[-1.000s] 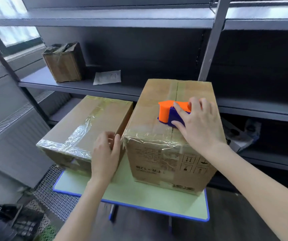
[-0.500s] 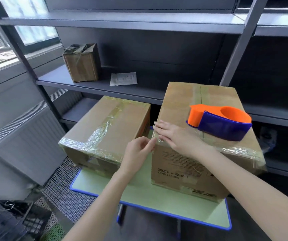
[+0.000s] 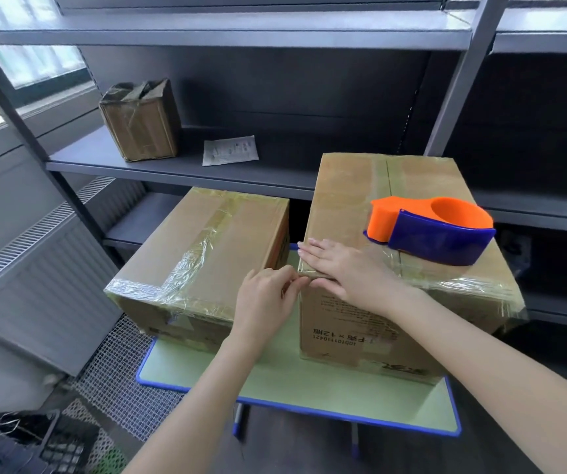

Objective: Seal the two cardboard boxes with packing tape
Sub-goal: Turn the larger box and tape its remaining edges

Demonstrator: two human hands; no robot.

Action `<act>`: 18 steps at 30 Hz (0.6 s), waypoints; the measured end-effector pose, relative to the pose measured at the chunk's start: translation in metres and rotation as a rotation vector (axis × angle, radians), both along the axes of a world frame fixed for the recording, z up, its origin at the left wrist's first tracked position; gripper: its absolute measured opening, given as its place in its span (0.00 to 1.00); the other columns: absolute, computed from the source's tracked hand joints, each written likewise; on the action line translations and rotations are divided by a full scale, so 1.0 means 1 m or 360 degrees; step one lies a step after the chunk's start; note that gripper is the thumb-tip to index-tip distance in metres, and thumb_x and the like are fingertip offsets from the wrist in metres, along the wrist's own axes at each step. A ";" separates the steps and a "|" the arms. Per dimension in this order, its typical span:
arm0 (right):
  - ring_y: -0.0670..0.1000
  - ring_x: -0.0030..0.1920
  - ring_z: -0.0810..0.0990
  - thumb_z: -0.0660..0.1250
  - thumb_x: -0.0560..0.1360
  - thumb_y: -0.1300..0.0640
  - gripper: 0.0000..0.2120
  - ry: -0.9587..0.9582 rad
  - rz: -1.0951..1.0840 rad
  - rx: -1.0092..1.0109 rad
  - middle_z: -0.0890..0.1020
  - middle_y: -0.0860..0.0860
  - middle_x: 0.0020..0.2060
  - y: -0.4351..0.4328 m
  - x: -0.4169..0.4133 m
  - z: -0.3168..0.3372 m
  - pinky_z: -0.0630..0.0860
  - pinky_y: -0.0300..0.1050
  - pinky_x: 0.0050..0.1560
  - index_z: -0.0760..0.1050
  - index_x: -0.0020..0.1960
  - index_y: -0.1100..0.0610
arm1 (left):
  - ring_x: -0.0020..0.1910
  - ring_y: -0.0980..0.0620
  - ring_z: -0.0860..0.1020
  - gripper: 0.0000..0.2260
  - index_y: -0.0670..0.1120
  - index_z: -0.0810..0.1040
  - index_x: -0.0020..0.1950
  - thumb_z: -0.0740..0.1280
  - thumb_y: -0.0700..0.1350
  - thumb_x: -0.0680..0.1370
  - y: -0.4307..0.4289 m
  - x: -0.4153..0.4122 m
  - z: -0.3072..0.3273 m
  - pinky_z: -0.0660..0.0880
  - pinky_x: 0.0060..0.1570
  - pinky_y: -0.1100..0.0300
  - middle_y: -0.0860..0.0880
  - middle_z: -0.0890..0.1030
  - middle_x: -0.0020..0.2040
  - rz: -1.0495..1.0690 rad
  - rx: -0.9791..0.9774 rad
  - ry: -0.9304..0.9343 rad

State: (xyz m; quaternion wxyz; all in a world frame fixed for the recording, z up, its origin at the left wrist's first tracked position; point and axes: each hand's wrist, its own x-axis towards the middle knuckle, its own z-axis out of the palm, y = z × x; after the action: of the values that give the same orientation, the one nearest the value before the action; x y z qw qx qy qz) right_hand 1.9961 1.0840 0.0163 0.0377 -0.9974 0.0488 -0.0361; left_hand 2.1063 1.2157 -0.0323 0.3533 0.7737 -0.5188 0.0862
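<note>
Glossy wrinkled tape (image 3: pixel 463 285) over blocky cardboard box (image 3: pixel 343 200)

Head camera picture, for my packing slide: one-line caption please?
Right hand presses tape onto the taller box's near corner while left hand pinches it there; tape dispenser rests on top.

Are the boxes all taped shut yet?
Nearly, it seems. Both the left box and the taller box already wear tape across their tops. The tape dispenser rests on the taller box. The right hand presses flat on its near corner while the left hand pinches the tape there. Left: smoothing that end down.
</note>
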 end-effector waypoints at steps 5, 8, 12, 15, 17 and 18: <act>0.47 0.75 0.50 0.56 0.81 0.52 0.25 0.0014 0.0013 -0.0002 0.55 0.49 0.75 -0.001 -0.002 0.000 0.39 0.33 0.70 0.54 0.75 0.57 | 0.23 0.50 0.67 0.17 0.43 0.73 0.31 0.71 0.53 0.73 0.004 0.005 -0.003 0.66 0.38 0.56 0.50 0.73 0.24 0.0094 -0.0044 0.0113; 0.45 0.75 0.47 0.52 0.82 0.52 0.25 0.0069 0.0034 -0.0022 0.51 0.48 0.75 -0.003 -0.004 0.004 0.37 0.31 0.67 0.50 0.76 0.56 | 0.26 0.46 0.68 0.20 0.41 0.74 0.32 0.70 0.57 0.70 0.003 0.014 -0.004 0.67 0.36 0.56 0.47 0.75 0.26 0.0113 0.0009 0.0542; 0.45 0.75 0.45 0.51 0.81 0.49 0.27 0.0197 0.0025 -0.0012 0.47 0.46 0.76 -0.015 -0.017 0.012 0.43 0.39 0.73 0.45 0.76 0.53 | 0.36 0.58 0.73 0.03 0.42 0.80 0.44 0.70 0.42 0.74 -0.002 0.006 -0.002 0.67 0.39 0.63 0.50 0.79 0.38 -0.0144 -0.0086 0.0606; 0.43 0.74 0.43 0.52 0.81 0.48 0.29 0.0216 -0.0014 -0.0027 0.46 0.45 0.75 -0.024 -0.040 0.014 0.39 0.36 0.71 0.44 0.76 0.53 | 0.50 0.54 0.74 0.10 0.41 0.76 0.56 0.66 0.37 0.75 0.002 0.005 -0.002 0.71 0.53 0.57 0.50 0.78 0.49 -0.0148 -0.0223 0.0263; 0.41 0.73 0.40 0.52 0.80 0.47 0.29 0.0206 -0.0043 -0.0024 0.46 0.45 0.75 -0.029 -0.053 0.014 0.39 0.36 0.70 0.45 0.76 0.54 | 0.59 0.51 0.73 0.14 0.41 0.76 0.60 0.64 0.42 0.75 -0.001 -0.001 0.003 0.69 0.61 0.54 0.48 0.78 0.57 -0.0220 -0.0281 0.0070; 0.40 0.72 0.39 0.52 0.80 0.47 0.29 0.0200 -0.0061 -0.0017 0.45 0.45 0.75 -0.030 -0.057 0.014 0.39 0.36 0.71 0.45 0.76 0.54 | 0.63 0.51 0.72 0.16 0.41 0.76 0.62 0.65 0.46 0.76 -0.005 -0.005 0.006 0.67 0.64 0.55 0.48 0.78 0.59 -0.0294 -0.0262 -0.0028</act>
State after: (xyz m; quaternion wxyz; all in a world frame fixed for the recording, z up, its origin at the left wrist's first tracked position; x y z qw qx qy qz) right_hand 1.9386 1.0536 0.0304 0.0286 -0.9968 0.0699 0.0258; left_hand 2.1012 1.2104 -0.0265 0.4174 0.6903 -0.5821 0.1023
